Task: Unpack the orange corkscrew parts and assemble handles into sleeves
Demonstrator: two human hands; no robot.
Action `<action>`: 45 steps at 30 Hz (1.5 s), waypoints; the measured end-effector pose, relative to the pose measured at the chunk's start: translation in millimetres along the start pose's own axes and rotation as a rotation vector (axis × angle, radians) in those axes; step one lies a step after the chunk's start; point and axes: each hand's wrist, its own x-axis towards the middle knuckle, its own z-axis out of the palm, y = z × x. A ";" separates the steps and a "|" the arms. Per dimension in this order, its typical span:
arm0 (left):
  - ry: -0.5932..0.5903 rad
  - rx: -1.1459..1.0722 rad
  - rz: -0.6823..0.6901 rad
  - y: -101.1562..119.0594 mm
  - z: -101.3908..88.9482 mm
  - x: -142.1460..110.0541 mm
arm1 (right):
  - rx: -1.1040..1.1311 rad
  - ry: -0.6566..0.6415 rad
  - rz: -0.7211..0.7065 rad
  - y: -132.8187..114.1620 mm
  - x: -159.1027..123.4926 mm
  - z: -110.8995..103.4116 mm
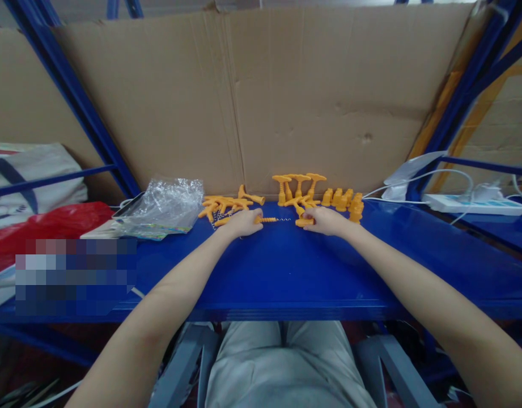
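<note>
My left hand is closed round the handle of a yellow corkscrew, whose thin metal spiral points right. Across a short gap, my right hand pinches a yellow plastic piece just above the blue table or on it; its full shape is hidden by the fingers. Behind the left hand lies a heap of yellow corkscrews with bare metal spirals. Several T-handled yellow pieces stand upright near the back, with more lying in front of them. Short yellow sleeves are grouped beyond my right hand.
A cardboard sheet walls off the back of the blue table. Clear plastic bags and a red bag lie on the left. At the right are a white power strip and cables. Blue posts frame both sides.
</note>
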 end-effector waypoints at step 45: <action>0.408 -0.464 0.166 8.9 26.2 13.1 | 0.456 0.334 -0.149 2.4 8.3 15.7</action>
